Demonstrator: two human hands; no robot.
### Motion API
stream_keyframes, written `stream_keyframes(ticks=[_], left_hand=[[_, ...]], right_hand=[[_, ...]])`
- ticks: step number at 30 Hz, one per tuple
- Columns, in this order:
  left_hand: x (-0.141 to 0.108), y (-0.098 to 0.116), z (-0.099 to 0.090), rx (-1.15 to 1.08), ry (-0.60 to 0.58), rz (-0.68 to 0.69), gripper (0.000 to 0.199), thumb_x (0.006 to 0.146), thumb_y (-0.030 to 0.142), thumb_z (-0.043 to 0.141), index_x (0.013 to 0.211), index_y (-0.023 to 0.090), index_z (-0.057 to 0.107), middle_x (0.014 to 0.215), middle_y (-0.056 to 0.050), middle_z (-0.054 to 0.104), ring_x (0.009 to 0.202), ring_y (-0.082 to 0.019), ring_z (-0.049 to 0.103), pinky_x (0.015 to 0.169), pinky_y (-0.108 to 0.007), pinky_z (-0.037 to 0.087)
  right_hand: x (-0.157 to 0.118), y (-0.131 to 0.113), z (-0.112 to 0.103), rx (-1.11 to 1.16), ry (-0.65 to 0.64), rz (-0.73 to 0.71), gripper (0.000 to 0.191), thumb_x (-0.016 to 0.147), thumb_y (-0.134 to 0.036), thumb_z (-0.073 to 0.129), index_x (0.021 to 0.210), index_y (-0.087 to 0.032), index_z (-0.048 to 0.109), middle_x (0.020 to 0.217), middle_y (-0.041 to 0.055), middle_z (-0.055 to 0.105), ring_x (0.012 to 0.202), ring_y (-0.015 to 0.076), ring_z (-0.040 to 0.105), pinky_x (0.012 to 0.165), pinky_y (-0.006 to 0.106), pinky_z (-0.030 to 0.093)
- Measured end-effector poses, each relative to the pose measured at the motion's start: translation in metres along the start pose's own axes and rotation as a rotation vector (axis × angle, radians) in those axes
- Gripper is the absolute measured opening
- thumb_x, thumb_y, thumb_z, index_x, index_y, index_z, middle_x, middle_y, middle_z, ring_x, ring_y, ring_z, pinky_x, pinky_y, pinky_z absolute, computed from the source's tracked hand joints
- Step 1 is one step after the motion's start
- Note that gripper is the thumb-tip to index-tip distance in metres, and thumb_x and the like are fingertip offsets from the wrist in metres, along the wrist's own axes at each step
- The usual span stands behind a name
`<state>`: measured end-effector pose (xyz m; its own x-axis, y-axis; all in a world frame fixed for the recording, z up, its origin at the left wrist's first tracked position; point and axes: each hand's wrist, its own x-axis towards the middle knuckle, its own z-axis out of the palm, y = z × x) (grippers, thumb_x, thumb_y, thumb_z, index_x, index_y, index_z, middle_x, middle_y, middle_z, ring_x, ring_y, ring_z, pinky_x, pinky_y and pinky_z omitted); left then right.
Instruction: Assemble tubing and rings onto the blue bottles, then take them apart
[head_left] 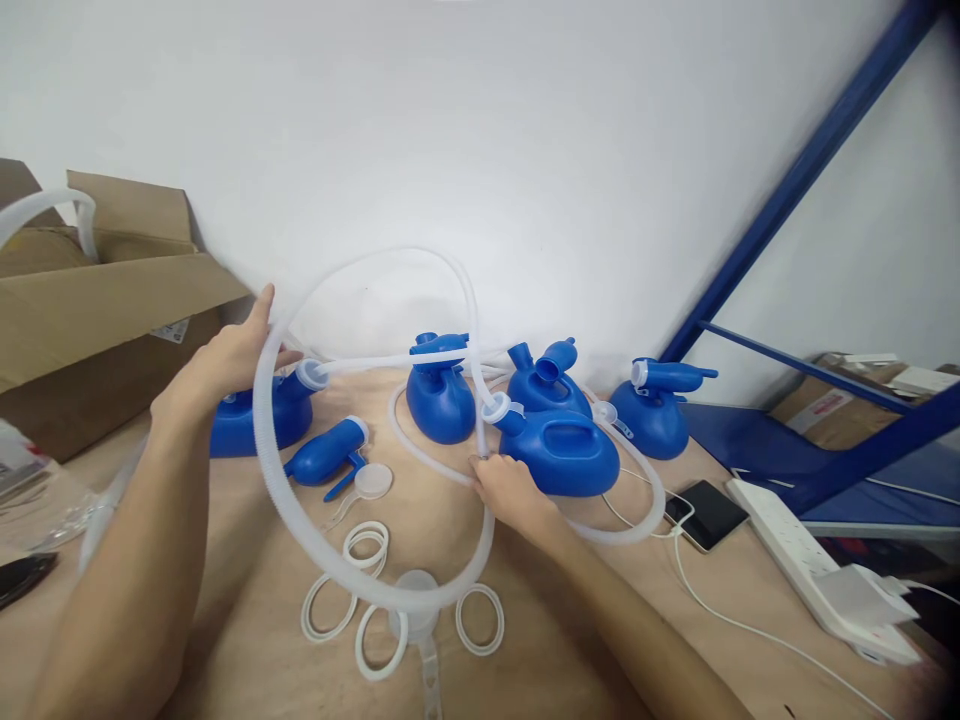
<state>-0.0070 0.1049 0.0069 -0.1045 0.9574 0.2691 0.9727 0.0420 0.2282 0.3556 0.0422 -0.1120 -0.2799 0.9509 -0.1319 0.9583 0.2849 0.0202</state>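
Note:
A long translucent ribbed tube loops upright in front of me, its ends running among blue plastic urinal bottles. My right hand pinches the tube beside a blue urinal bottle lying on the table. At the left, my left hand has its fingers apart, next to the loop and over another blue bottle, partly hidden by the hand. Close by lies a blue funnel-shaped spout with a clear cap. Several white rings and a clear strapped cap lie below the loop.
More blue bottles stand at the middle and right. An open cardboard box is at left. On the right are a phone, a white power strip with cables, and a blue metal rack. A white wall rises behind.

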Motion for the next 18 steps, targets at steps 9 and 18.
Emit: stream_keyframes(ticks=[9,18], left_hand=[[-0.069,-0.002,-0.008,0.446,-0.131,-0.12,0.034,0.099,0.044,0.041,0.099,0.023,0.067,0.108,-0.017,0.074,0.096,-0.041,0.072,0.077,-0.052,0.056],[-0.049,0.052,0.079,0.242,-0.443,0.255,0.063,0.087,0.062,0.057,0.132,0.019,0.068,0.132,-0.025,0.07,0.116,-0.045,0.069,0.09,-0.053,0.056]], right_hand=[[0.003,0.049,-0.022,0.675,0.055,-0.134,0.069,0.094,-0.01,0.045,0.162,-0.018,0.04,0.136,0.0141,0.067,0.094,0.0193,0.073,0.083,0.029,0.055],[-0.01,0.055,-0.054,0.997,0.305,-0.225,0.046,0.101,-0.041,0.055,0.14,-0.018,0.062,0.093,0.004,0.072,0.059,0.0133,0.061,0.066,0.03,0.056]])
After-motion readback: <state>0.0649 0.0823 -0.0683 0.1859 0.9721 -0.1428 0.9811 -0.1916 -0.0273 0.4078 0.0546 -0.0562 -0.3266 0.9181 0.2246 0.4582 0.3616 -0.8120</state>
